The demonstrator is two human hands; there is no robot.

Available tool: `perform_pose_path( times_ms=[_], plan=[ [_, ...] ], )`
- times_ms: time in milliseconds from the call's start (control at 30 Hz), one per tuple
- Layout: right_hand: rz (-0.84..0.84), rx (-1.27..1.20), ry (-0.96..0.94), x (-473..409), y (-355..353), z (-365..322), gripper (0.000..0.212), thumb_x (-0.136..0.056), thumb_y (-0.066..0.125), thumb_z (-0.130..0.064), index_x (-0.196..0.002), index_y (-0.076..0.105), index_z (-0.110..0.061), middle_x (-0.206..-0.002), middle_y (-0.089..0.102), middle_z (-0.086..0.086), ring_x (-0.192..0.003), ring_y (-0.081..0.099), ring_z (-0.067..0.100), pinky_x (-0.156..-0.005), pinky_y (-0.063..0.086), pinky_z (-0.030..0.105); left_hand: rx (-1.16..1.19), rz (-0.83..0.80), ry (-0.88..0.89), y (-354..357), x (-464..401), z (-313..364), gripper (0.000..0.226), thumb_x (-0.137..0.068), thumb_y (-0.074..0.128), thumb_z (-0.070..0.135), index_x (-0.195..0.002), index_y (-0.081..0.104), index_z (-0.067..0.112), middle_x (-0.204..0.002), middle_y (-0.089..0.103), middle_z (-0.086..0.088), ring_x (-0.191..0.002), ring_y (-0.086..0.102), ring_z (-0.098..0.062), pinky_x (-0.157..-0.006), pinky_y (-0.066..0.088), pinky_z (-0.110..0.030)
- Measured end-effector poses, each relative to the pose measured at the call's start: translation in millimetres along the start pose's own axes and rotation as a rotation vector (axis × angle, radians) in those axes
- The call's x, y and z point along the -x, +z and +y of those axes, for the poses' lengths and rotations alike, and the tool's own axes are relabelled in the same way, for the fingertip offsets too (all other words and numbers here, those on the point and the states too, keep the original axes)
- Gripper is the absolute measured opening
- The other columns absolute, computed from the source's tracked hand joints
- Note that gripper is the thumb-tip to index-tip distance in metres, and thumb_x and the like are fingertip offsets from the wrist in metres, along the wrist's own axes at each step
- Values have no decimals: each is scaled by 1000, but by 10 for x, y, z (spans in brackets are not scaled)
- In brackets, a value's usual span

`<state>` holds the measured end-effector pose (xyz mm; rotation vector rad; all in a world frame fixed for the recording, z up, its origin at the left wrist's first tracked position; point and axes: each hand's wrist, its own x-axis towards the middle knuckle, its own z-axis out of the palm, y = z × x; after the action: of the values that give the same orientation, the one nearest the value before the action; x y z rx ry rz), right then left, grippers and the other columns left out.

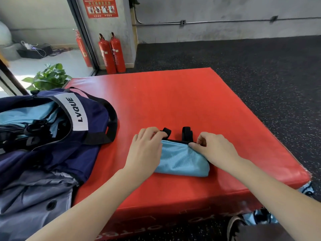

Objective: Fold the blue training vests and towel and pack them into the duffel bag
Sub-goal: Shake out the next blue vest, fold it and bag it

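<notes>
Both hands are working the folded blue vest [182, 159]: the left hand [145, 150] is curling its fingers over the vest's left end, and the right hand [215, 150] is pinching the top right edge. Between them the vest is lying on the red mat [173, 101]. Left of the grip, the navy duffel bag [57, 129] is sitting open, holding light blue fabric.
</notes>
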<state>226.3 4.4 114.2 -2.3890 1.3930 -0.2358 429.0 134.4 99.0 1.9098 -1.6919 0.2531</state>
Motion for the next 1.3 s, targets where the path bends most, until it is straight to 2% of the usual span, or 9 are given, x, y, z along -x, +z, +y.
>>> perform_pose_path(
  times_ms=[167,300,467,667,733,867,1000,1200,1300],
  plan=[
    [30,78,31,4,26,-40,44,-89,49,-73,-83,52,-30,-81,62,-8,-80,61,22,-64,42,35,22,-226,226,59,-37,93,20,-95,51,30,-101,70,28,-113,65,13,-112,59,-11,-92,43,-37],
    [46,147,94,6,0,-82,49,-94,39,-73,-96,56,-27,-94,68,1,-93,66,31,-76,48,38,-94,-344,54,23,-50,157,24,-99,44,36,-105,67,32,-108,67,14,-101,61,-14,-80,42,-36],
    [103,125,49,49,2,-125,47,-93,40,-72,-108,52,-29,-103,70,-1,-100,66,32,-81,50,40,-331,-410,-161,-148,-91,273,34,-99,41,41,-85,62,20,-81,60,3,-75,55,-24,-61,34,-31],
    [-116,-203,42,95,165,-239,35,-83,67,-61,-90,58,-29,-83,68,-11,-82,65,14,-75,52,35,123,-549,-325,-236,-46,297,32,-92,58,33,-73,67,10,-59,66,-4,-55,67,-15,-58,57,-37],
    [-140,-250,35,92,171,-268,32,-80,76,-52,-92,61,-27,-84,67,-10,-79,63,9,-72,50,32,260,-610,-385,-263,-24,315,22,-93,61,31,-82,69,14,-61,70,-6,-50,68,-7,-51,54,-27],
    [-228,-365,76,42,148,-265,32,-75,85,-43,-91,72,-19,-85,74,2,-77,66,13,-71,49,32,279,-612,-390,-275,8,283,14,-87,67,41,-91,67,27,-68,70,3,-60,68,-6,-54,51,-24],
    [-307,-553,38,60,168,-313,16,-76,83,-23,-87,74,-17,-77,73,0,-70,65,13,-73,54,39,101,-434,-292,-322,-3,213,18,-81,71,47,-98,66,42,-77,55,13,-79,57,-8,-63,41,-27],
    [-322,-726,-135,185,83,-528,13,-83,70,-6,-95,67,-12,-77,61,-5,-69,52,11,-65,39,29,426,-345,-227,-583,-75,-79,30,-75,84,27,-92,76,49,-146,37,20,-136,29,-2,-110,24,-23],
    [-385,-772,-167,251,34,-590,13,-88,67,-8,-100,66,-12,-80,61,-5,-72,53,10,-68,40,27,602,-438,-306,-735,-75,-162,26,-77,85,21,-89,78,43,-123,60,20,-110,53,9,-95,37,-16]
  ],
)
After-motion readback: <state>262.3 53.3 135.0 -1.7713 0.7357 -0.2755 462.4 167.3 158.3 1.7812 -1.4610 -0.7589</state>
